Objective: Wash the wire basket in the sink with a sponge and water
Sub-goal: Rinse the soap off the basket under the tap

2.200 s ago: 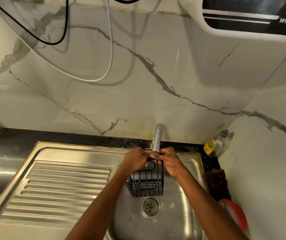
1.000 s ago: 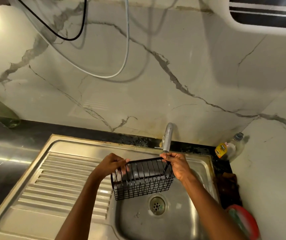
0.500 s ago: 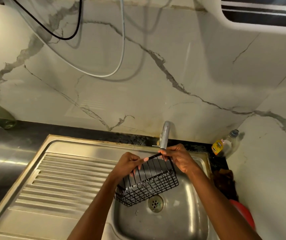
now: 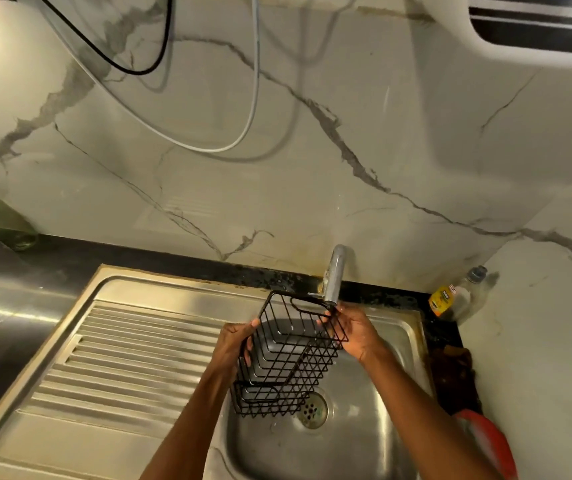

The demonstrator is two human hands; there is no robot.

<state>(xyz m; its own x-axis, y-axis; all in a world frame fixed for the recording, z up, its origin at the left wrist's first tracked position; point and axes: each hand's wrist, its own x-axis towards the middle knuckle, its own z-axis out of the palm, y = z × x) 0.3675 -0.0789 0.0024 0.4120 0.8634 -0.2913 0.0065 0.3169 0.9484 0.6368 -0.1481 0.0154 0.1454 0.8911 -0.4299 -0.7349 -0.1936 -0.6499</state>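
A black wire basket (image 4: 286,358) is held tipped steeply over the steel sink bowl (image 4: 364,427), its far end up by the tap spout (image 4: 333,275) and its near end low beside the drain (image 4: 310,410). My left hand (image 4: 234,344) grips the basket's left rim. My right hand (image 4: 354,329) grips its right upper rim, just under the spout. No water stream is visible. No sponge shows in either hand.
The ribbed draining board (image 4: 122,362) lies left of the bowl. A bottle with a yellow label (image 4: 451,297) stands in the back right corner, with a dark brown cloth (image 4: 452,372) and a red object (image 4: 492,441) along the right edge. Cables hang on the marble wall.
The basket has turned from lying level between both hands to standing steeply on end, its far end raised to the spout. Both hands kept their hold on it.
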